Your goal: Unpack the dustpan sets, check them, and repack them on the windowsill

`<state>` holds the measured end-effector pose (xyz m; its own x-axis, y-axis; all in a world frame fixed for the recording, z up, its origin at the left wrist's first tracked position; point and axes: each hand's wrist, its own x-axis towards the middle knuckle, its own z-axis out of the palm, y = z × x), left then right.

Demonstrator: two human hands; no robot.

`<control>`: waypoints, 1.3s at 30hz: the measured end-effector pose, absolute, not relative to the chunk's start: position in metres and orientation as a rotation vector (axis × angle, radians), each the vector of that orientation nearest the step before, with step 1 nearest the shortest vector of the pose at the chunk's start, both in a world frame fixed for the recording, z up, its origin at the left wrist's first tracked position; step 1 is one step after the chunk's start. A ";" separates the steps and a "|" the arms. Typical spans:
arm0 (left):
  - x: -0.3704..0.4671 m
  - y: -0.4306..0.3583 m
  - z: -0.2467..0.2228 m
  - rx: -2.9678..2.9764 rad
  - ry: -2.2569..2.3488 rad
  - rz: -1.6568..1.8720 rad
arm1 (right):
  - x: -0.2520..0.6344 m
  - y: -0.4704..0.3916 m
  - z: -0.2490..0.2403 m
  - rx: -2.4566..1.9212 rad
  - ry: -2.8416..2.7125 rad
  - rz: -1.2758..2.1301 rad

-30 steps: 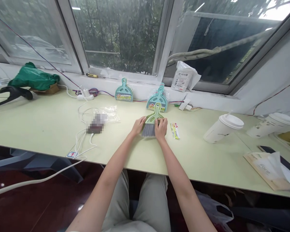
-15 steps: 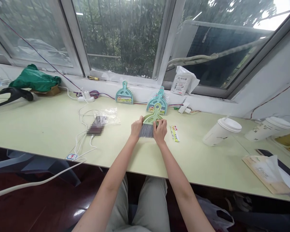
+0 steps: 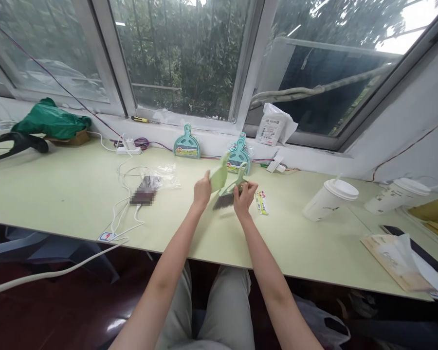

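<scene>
My left hand [image 3: 202,190] is closed on the edge of a light green dustpan [image 3: 219,178], which is tilted up with its handle toward the window. My right hand [image 3: 245,197] grips a green hand brush [image 3: 225,200] with grey bristles pointing down and left. Dustpan and brush are apart, side by side just above the table. To the right of my right hand lies a small printed label card [image 3: 262,202]. Behind them, a stack of teal dustpan sets [image 3: 240,154] leans against the wall, and another teal set [image 3: 187,143] stands to its left.
Left on the table [image 3: 76,194] are a blurred dark device [image 3: 143,194], white cables and a clear plastic wrapper [image 3: 166,176]. A lidded paper cup [image 3: 328,200], a second cup [image 3: 396,195] and a paper packet [image 3: 396,260] stand or lie to the right.
The dustpan and brush were together between both hands; now they are separated. My left hand has drawn the dustpan to the left and turned it, while the brush tilts in my right hand.
</scene>
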<state>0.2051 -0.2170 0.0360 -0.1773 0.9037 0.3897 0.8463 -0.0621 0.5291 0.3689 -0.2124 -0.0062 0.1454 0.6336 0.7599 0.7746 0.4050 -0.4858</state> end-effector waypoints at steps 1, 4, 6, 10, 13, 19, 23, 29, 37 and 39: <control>0.198 -0.214 0.039 1.893 2.181 1.061 | 0.372 -0.212 -0.004 -1.305 -1.557 -0.183; 0.171 -0.203 0.045 1.808 2.215 0.998 | 0.385 -0.206 -0.002 -1.421 -1.623 -0.229; 0.153 -0.197 0.040 1.790 2.169 0.898 | 0.395 -0.199 -0.006 -1.547 -1.681 -0.225; 0.129 -0.196 0.012 1.775 2.206 0.658 | 0.411 -0.187 -0.023 -1.719 -1.805 -0.112; 0.124 -0.198 -0.009 1.741 2.255 0.660 | 0.413 -0.185 -0.031 -1.842 -1.833 -0.039; 0.122 -0.193 -0.021 1.619 2.229 0.904 | 0.405 -0.191 -0.027 -1.968 -1.868 -0.115; 0.122 -0.192 -0.021 1.605 2.157 0.864 | 0.406 -0.192 -0.026 -2.042 -1.882 -0.019; 0.132 -0.199 -0.022 1.727 2.221 0.784 | 0.406 -0.192 -0.020 -1.977 -1.706 -0.026; 0.177 -0.208 -0.014 2.103 1.502 0.560 | 0.371 -0.202 -0.020 -1.618 -1.926 -0.052; 0.182 -0.211 -0.010 2.160 1.295 0.570 | 0.367 -0.202 -0.024 -1.558 -2.036 0.030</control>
